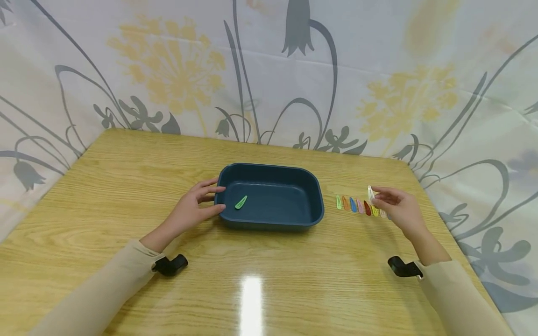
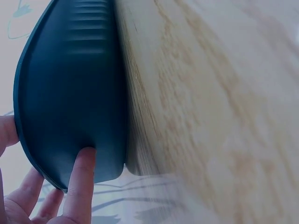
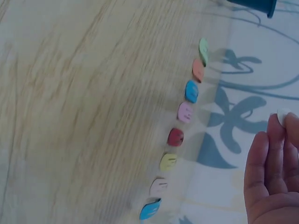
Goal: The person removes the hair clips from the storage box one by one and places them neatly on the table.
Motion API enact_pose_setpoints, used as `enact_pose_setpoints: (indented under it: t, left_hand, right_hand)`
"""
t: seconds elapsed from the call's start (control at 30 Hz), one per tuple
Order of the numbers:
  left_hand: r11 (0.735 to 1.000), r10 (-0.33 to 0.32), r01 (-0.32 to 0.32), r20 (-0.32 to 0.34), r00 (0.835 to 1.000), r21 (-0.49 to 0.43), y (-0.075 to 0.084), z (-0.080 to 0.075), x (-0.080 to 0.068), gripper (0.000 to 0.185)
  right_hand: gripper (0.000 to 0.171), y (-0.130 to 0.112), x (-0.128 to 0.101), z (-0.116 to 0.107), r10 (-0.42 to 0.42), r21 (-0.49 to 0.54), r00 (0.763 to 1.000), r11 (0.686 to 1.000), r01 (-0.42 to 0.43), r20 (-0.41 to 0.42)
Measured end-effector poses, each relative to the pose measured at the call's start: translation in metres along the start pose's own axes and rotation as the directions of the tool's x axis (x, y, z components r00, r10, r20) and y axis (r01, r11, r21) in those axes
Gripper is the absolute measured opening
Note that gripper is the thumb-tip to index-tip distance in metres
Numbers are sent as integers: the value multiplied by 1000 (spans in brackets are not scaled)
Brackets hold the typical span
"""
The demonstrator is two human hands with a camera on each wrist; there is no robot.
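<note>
In the head view, a dark blue plastic bin (image 1: 269, 224) stands mid-table with one green snap hair clip (image 1: 241, 202) lying inside, toward its left end. My left hand (image 1: 199, 205) rests against the bin's left end, fingers extended over the rim; the left wrist view shows a fingertip (image 2: 85, 156) touching the outer wall. Off to the right, my right hand (image 1: 399, 207) pinches a white hair clip (image 1: 370, 192) between thumb and fingertips, raised over a row of clips. Only a small end of that white clip (image 3: 282, 115) shows in the right wrist view.
Several hair clips lie in a slanting row right of the bin, from a light green clip (image 1: 338, 202) through a red clip (image 1: 367, 208) to a blue clip (image 3: 150, 210). A floral curtain (image 1: 269, 70) hangs behind the wooden table (image 1: 311, 280).
</note>
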State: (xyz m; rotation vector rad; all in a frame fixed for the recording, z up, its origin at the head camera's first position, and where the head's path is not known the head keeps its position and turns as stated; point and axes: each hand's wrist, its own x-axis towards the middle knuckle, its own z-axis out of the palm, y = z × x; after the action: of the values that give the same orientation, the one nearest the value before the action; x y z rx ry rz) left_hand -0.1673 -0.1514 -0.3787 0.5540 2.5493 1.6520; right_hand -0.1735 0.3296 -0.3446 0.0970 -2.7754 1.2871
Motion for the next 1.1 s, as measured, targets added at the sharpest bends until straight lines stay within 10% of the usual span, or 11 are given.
enact_pose_setpoints:
  t: [1.1]
  left_hand:
    - [1000, -10, 10, 2, 1000, 5, 0, -1, 0, 47]
  right_hand:
    - [44, 56, -1, -31, 136, 85, 990, 987, -138, 21]
